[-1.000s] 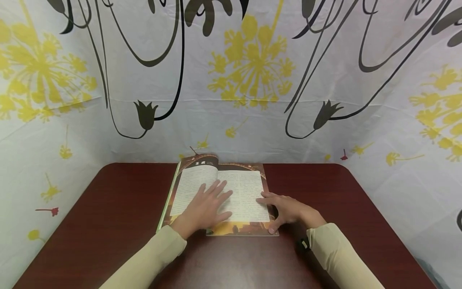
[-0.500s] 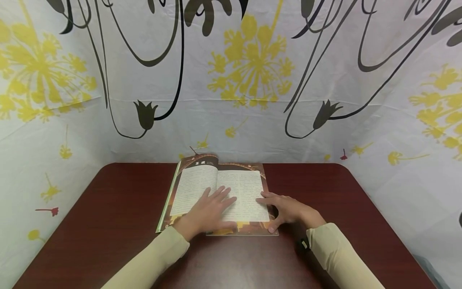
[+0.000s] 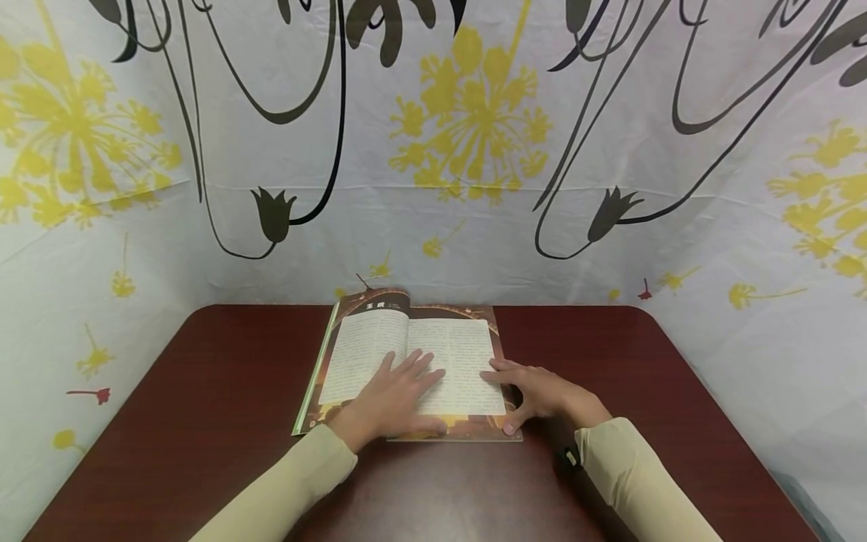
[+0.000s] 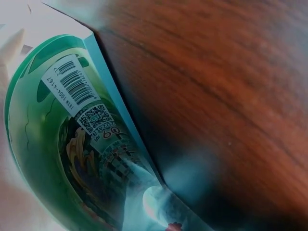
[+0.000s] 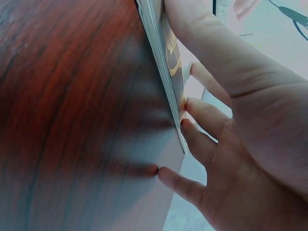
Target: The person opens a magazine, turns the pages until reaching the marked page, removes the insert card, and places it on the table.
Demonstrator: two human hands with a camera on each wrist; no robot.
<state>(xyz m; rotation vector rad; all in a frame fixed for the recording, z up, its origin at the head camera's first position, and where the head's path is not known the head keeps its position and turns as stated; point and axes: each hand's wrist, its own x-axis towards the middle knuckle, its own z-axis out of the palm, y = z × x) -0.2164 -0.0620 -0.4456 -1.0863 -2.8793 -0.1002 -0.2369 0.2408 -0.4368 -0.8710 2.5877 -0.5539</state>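
Observation:
An open magazine [image 3: 457,342] lies on the dark red table, its left page curving up at the spine. My left hand [image 3: 400,391] rests spread across the lower middle of the pages, fingers straight. At the right edge is my right hand [image 3: 549,391], thumb at the lower right corner and fingertips on the right margin, spread apart. In the right wrist view, the right hand [image 5: 269,120] has its thumb over the page and one fingertip touching the tabletop. The left wrist view shows the curved green back cover [image 4: 38,130] with a barcode; the left fingers are hidden there.
The dark red wooden table [image 3: 223,391] extends on both sides of the magazine. Behind it hangs a white cloth [image 3: 447,248] printed with yellow and dark flowers. A small black device [image 3: 571,457] sits at my right wrist.
My left hand has slid slightly right and toward me over the pages, its thumb now lower near the bottom edge. The right hand and the magazine stay practically in place.

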